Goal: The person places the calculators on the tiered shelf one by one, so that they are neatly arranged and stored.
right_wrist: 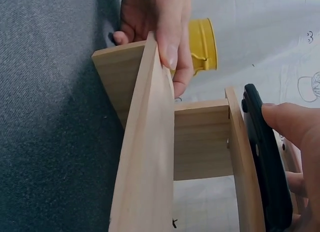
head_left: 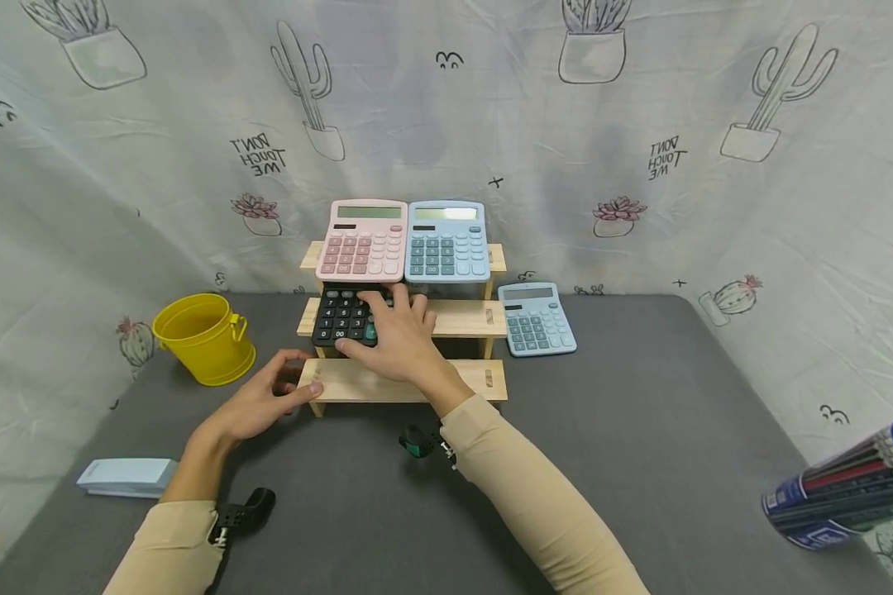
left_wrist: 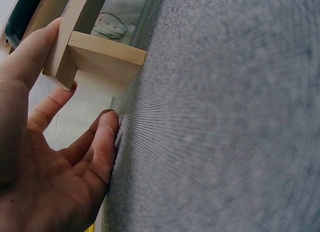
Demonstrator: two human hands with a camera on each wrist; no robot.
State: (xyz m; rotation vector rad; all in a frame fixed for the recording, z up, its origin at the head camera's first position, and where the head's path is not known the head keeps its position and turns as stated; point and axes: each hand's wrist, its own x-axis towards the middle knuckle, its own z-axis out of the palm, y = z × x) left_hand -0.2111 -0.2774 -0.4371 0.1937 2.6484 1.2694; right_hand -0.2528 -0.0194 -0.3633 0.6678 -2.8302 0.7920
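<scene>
A three-tier wooden rack (head_left: 446, 382) stands on the grey table. My left hand (head_left: 255, 402) pinches the left end of its lowest board, thumb on the near side and index finger beyond it, as the left wrist view (left_wrist: 60, 177) of that hand shows. On the left of the middle board leans a black calculator (head_left: 336, 316). My right hand (head_left: 398, 337) grips it, thumb at its lower edge and fingers near its upper edge; the hand hides its right part. A pink calculator (head_left: 362, 241) and a blue calculator (head_left: 447, 241) lean side by side on the top board.
Another blue calculator (head_left: 537, 319) lies on the table against the rack's right side. Left of the rack stands a yellow bucket (head_left: 207, 339). A pale blue box-shaped object (head_left: 126, 477) is beside the left forearm. A tub of pencils (head_left: 844, 487) stands far right. Patterned cloth (head_left: 417, 107) hangs behind.
</scene>
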